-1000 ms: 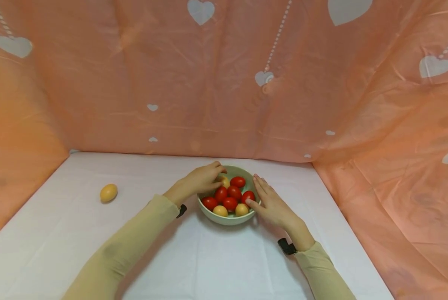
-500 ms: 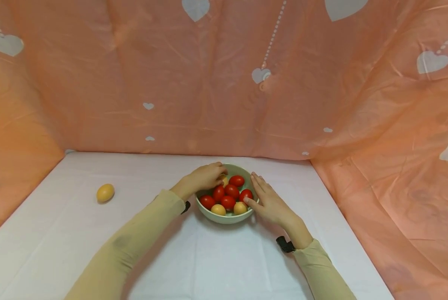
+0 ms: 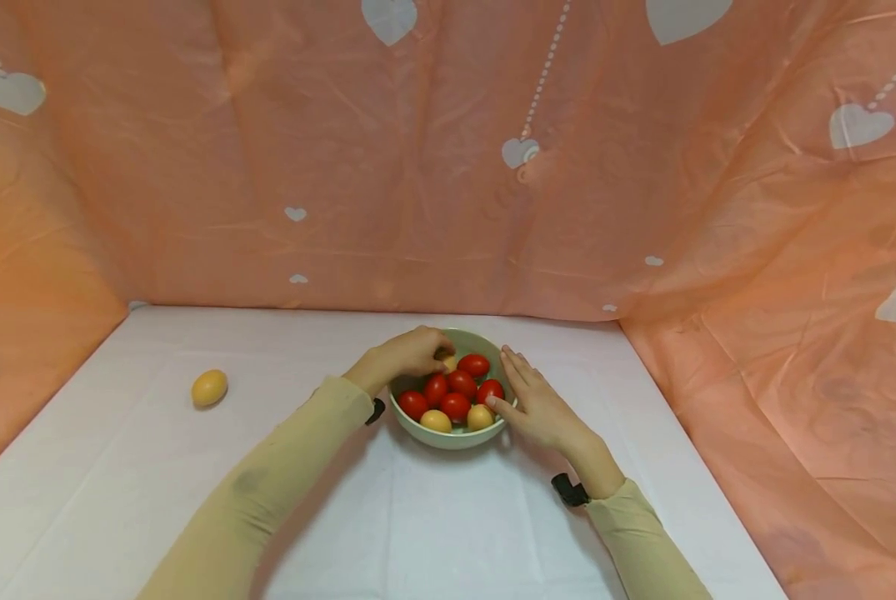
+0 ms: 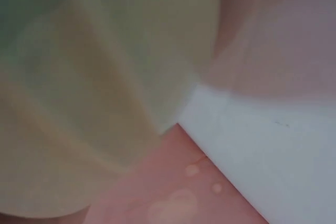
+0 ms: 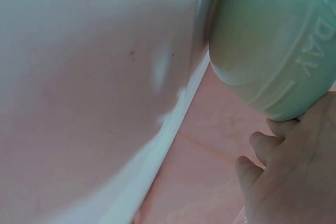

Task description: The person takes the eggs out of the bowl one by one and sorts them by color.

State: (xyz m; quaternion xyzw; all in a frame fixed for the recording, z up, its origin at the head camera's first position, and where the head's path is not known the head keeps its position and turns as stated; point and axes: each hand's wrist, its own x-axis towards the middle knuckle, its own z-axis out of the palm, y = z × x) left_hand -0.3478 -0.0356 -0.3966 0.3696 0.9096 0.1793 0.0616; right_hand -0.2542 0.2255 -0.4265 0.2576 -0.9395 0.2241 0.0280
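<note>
A pale green bowl (image 3: 451, 439) holds several red, tomato-like oval fruits (image 3: 456, 407) and several yellow oval ones (image 3: 436, 421). My left hand (image 3: 406, 354) reaches over its left rim. Its fingers and thumb curl about a yellow oval fruit (image 3: 450, 362) at the back left, largely hidden by them. My right hand (image 3: 541, 408) lies along the right rim with straight fingers. Its thumb reaches over the rim beside a red fruit (image 3: 490, 391). In the right wrist view, the right hand's fingers (image 5: 262, 148) rest by the bowl's embossed outer wall (image 5: 268, 40). The left wrist view is blurred.
One yellow oval fruit (image 3: 210, 388) lies alone on the white tabletop (image 3: 305, 350) at the left. An orange cloth with pale hearts (image 3: 387, 275) hangs behind and along both sides. Dark wrist straps (image 3: 570, 490) show at the cuffs.
My left thumb and fingers have closed in slightly on the yellow fruit, and more of it is covered. My right hand stays at the rim. The whole view has shifted slightly.
</note>
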